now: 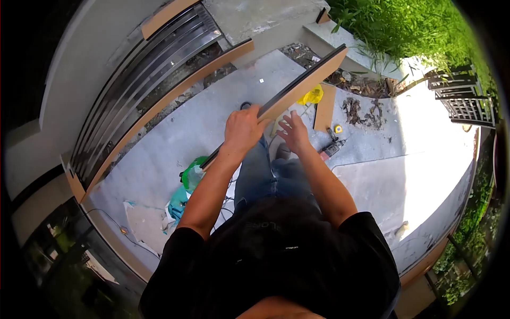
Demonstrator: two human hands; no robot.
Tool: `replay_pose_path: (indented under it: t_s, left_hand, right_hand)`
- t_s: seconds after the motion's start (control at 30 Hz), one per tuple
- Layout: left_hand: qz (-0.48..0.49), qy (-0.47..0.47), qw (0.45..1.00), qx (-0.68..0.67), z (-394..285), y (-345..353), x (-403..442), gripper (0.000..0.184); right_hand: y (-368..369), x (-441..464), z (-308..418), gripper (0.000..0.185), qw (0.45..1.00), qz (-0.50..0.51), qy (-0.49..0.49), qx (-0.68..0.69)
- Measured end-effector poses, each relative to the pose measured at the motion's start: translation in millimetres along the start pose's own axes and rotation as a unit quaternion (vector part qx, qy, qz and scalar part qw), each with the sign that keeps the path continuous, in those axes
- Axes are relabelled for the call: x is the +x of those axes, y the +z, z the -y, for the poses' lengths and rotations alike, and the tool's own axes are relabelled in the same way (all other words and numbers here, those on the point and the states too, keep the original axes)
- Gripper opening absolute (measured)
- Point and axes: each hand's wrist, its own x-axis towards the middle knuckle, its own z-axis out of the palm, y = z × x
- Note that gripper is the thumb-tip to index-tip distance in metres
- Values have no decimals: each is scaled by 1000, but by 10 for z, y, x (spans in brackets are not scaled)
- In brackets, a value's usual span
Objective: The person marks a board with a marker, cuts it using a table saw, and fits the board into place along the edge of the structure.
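Observation:
A long plank (305, 87) with a tan face and a dark edge slants across in front of me, its far end raised to the upper right. My left hand (244, 127) is closed around it near the middle. Just right of the plank, my right hand (294, 133) hangs with fingers spread and nothing in it. Below, on the grey floor (366, 186), lie a power drill (333, 149) and a yellow tape measure (338, 128). A shorter tan board (324, 109) rests beyond them, beside a crumpled yellow bag (312, 94).
Shiny metal bars (154, 74) edged by a tan strip (175, 87) run along the left. Green and teal bags (192, 174) sit by my left forearm, with cables near them. Dry debris (366, 111), grass (393, 24) and a dark metal rack (462, 95) are at the right.

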Motion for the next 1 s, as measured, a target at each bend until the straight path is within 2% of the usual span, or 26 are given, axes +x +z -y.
replay_pose_path:
  t_s: [0.07, 0.13, 0.2, 0.27, 0.33, 0.4, 0.43, 0.47, 0.57, 0.63, 0.73, 0.8, 0.83, 0.9, 0.93, 1.0]
  left_hand:
    - [-5, 42, 999, -8, 228, 166, 693, 33]
    - [82, 19, 995, -47, 394, 384, 1230, 36]
    - [98, 11, 993, -60, 545, 668, 1596, 34]
    - [73, 98, 991, -59, 764, 982, 2145, 34]
    - [120, 80, 989, -33, 894, 1197, 2539, 32]
    - [124, 97, 987, -12, 1069, 1484, 2904, 32]
    - [123, 101, 987, -17, 1184, 1667, 3069, 32]
    - [113, 110, 987, 19, 1339, 1820, 3146, 32]
    - [114, 98, 984, 99, 1756, 2042, 3331, 35]
    - [81, 81, 989, 97, 2070, 2194, 3390, 38]
    - [39, 76, 991, 104, 2447, 2428, 3524, 40]
    - [-62, 106, 984, 127, 2648, 2591, 3634, 38]
    - [-74, 106, 983, 133, 2721, 2689, 3646, 38]
    - [-156, 134, 975, 84, 2876, 2841, 3717, 40]
    - [-170, 120, 973, 96, 2946, 2882, 3736, 40]
    - [-183, 146, 972, 29, 3085, 2902, 3790, 42]
  right_hand:
    - [96, 669, 37, 80, 996, -23, -57, 70]
    - [266, 1220, 320, 79, 996, -30, -53, 71]
    - [243, 1802, 490, 78, 973, 73, -163, 149]
    - [189, 2450, 699, 73, 950, 95, -212, 208]
    - [124, 3012, 878, 66, 944, 68, -220, 236]
    - [-83, 3652, 1014, 61, 919, 107, -260, 276]
    - [-18, 3861, 1134, 56, 913, 102, -249, 308]
    - [-83, 4126, 1203, 53, 907, 137, -246, 314]
    - [-240, 4882, 1411, 58, 900, 124, -244, 339]
    - [-426, 5457, 1483, 61, 895, 86, -266, 348]
    - [-506, 6018, 1692, 66, 872, 104, -298, 373]
    - [-449, 6207, 1811, 69, 880, 108, -329, 324]
    - [-496, 6288, 1829, 72, 882, 119, -331, 314]
    - [-562, 6502, 1929, 68, 870, 147, -355, 308]
    - [-554, 6574, 1965, 66, 866, 172, -354, 308]
    - [-524, 6654, 2030, 63, 863, 172, -374, 294]
